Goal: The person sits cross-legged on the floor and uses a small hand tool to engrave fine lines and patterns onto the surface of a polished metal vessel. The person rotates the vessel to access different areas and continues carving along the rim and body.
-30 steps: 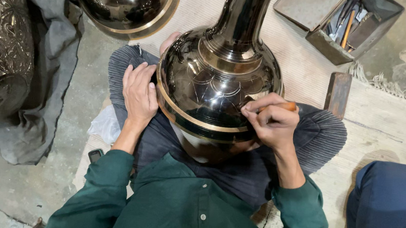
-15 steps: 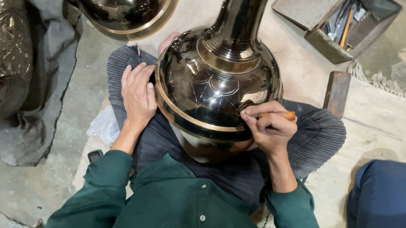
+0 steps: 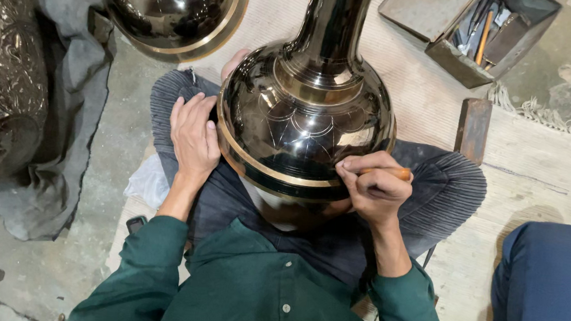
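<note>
Resting between both hands, left hand [image 3: 194,139] flat, right hand [image 3: 374,189] gripping tool [image 3: 394,172]: vase [image 3: 302,124]

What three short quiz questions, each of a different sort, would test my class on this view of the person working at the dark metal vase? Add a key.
1. True or false: the left hand lies flat against the side of the dark vase.
2. Which does the right hand hold? A: a wooden-handled tool; B: a cloth; C: a hammer.
3. Fill in: the open metal box of tools sits at the upper ____ of the view.

Key: 1 true; 2 A; 3 right.
</note>
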